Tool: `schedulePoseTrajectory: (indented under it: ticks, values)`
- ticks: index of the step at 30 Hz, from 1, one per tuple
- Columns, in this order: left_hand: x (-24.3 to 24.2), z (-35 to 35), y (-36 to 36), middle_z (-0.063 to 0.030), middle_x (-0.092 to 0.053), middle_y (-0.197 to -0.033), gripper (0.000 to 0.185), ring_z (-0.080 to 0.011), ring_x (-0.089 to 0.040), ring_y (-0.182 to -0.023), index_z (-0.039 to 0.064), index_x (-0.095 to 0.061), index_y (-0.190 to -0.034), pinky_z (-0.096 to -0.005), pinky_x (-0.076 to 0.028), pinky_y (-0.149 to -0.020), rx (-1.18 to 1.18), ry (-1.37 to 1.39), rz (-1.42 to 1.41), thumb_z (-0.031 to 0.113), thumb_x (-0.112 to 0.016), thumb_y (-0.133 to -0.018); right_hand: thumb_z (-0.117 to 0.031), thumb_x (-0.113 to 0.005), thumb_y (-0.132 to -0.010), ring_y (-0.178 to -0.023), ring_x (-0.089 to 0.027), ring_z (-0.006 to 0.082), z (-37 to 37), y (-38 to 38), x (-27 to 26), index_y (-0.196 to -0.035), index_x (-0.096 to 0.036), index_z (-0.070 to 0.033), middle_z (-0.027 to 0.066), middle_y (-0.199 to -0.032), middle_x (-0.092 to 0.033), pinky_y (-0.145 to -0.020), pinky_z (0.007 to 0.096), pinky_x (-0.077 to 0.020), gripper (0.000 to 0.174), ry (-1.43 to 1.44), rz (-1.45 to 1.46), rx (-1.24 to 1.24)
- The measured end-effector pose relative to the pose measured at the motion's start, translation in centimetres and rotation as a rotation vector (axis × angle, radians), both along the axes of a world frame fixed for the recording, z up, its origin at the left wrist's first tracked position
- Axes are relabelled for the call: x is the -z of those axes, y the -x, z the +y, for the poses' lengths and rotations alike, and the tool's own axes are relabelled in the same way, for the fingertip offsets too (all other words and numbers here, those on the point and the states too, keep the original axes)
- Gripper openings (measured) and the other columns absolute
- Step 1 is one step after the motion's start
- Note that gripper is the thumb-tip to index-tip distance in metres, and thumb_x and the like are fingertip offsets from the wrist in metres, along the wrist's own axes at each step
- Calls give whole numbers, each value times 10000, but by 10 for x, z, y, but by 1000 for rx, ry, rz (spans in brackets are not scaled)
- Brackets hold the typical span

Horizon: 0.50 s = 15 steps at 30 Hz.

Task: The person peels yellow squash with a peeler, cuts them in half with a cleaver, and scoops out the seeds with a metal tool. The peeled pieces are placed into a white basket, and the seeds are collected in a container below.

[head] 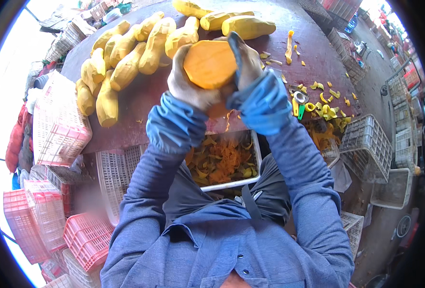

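Note:
Both gloved hands are raised over the near edge of the dark red table (pixel 137 104). Between them is a squash with a flat orange cut face (pixel 210 64) turned up. My left hand (pixel 188 84), in a pale knit glove, wraps its left side. On the other side my right hand (pixel 247 61), in a glove with a dark thumb, grips it. The squash's lower part is blurred and partly hidden by the hands. Beyond them lie several peeled yellow squashes (pixel 128 68). To the right, a peeler with a green handle (pixel 301 111) lies beside a yellow handle (pixel 295 107).
Peel scraps (pixel 326 109) litter the table's right side. Between my knees a white crate (pixel 230 184) holds peelings and orange pulp. Plastic crates stand around: a white one (pixel 59 118) and a pink one (pixel 89 239) at left, a grey one (pixel 366 144) at right.

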<state>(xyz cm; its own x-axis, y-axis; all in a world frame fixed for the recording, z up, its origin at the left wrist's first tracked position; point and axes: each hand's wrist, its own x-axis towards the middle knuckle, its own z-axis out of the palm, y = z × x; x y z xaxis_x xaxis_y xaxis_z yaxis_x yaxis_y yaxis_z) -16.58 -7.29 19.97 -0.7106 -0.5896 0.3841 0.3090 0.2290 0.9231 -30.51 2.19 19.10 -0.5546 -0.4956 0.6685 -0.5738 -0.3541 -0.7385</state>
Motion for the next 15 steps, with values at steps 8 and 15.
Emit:
schedulePoseTrajectory:
  ticks: [8, 15]
  values:
    - [55, -78, 63, -167, -599, -1377, 1144, -273, -608, -1265, 10, -386, -1490, -391, -510, -1080, 33, -20, 1, 260, -1013, -567, -559, -459, -1085, -1097, -680, 237, -68, 54, 55, -1283, -688, -66, 130, -1179, -736, -979, 358, -502, 578, -146, -278, -45]
    - [33, -86, 49, -177, -624, -1362, 925, -259, -630, -1223, -8, -441, -1527, -367, -518, -1059, 4, -249, -127, 204, -929, -771, -432, -516, -1092, -1270, -635, 283, -5, 60, 88, -1358, -633, -2, 188, -1352, -671, -1083, 368, -478, 518, -243, -131, -9]
